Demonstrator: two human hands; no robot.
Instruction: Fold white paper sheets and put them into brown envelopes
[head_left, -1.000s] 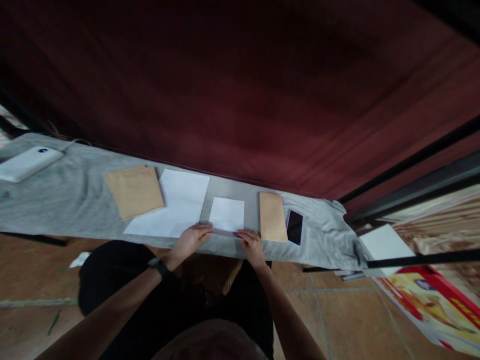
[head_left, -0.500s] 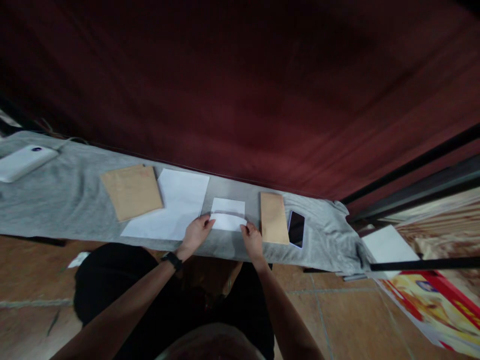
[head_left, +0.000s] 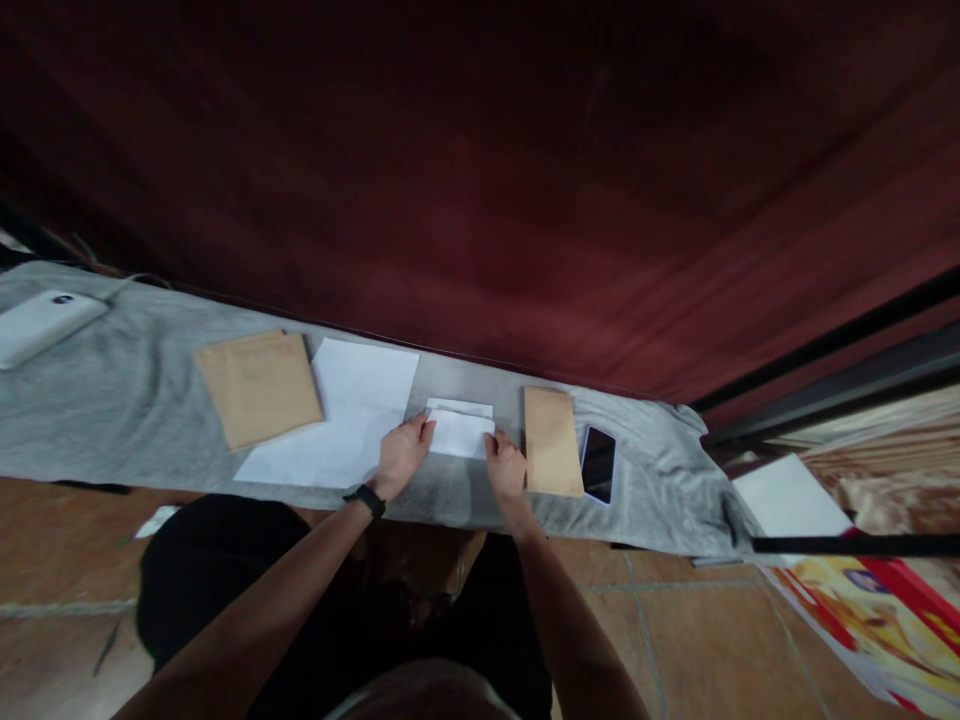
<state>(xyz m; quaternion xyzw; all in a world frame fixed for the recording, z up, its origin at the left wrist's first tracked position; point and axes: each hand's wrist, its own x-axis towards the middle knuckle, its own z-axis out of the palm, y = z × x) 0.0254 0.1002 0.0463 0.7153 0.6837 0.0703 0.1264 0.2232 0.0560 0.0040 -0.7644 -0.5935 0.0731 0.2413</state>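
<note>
Left to right on the cloth (head_left: 154,410): device (head_left: 45,328), envelope pile (head_left: 261,390) partly over the sheet (head_left: 367,395), folded paper (head_left: 460,434) between left hand (head_left: 401,458) and right hand (head_left: 507,468), then 1 envelope (head_left: 551,440) and, just right of it, the phone (head_left: 598,465). Behind the cloth, the panel (head_left: 480,220). Past the cloth's right end, the carton (head_left: 862,615).

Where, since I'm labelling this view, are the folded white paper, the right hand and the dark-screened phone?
Folded white paper (head_left: 460,434): head view, front panel's middle.
Right hand (head_left: 507,467): head view, back of hand.
Phone (head_left: 598,464): head view, dark screen's middle.
</note>
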